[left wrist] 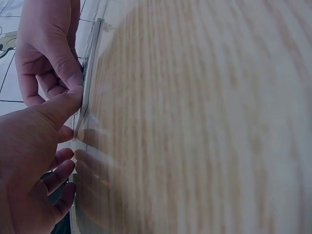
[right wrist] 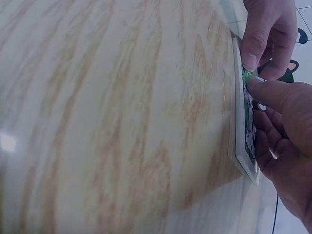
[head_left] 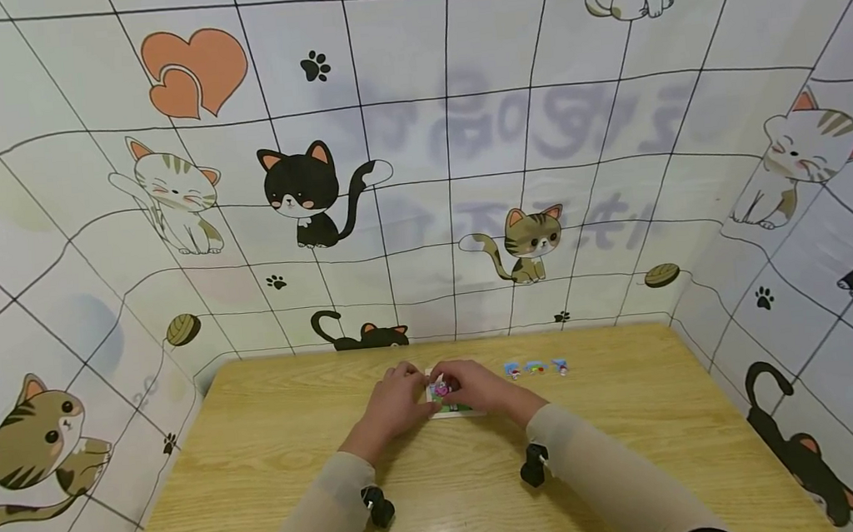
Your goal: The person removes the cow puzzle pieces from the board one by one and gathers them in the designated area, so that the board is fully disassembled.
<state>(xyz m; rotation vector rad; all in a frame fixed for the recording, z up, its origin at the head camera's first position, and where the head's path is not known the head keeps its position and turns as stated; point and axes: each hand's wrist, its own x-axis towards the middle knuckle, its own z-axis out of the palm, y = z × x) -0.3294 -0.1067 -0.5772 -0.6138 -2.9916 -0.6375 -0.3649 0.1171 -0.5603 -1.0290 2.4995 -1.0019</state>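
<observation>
A flat puzzle board [head_left: 456, 413] with a white border and a colourful picture lies near the table's far edge. My left hand [head_left: 399, 397] holds the board at its left side, thumb by the front edge in the left wrist view. Over the board, my right hand [head_left: 473, 386] pinches a small puzzle piece [right wrist: 257, 77], mostly hidden by the fingers. Both thumbs are close together in the right wrist view. A pink figure [head_left: 440, 387] shows on the picture between the hands. To the right lie several small puzzle pieces [head_left: 536, 368] in a row, blue with other colours.
The light wooden table [head_left: 459, 489] ends at a white cloth wall [head_left: 418, 158] printed with cats and grid lines. Similar cloth stands on the left and right sides. A black wrist camera [head_left: 534, 465] sits at the right sleeve, another at the left.
</observation>
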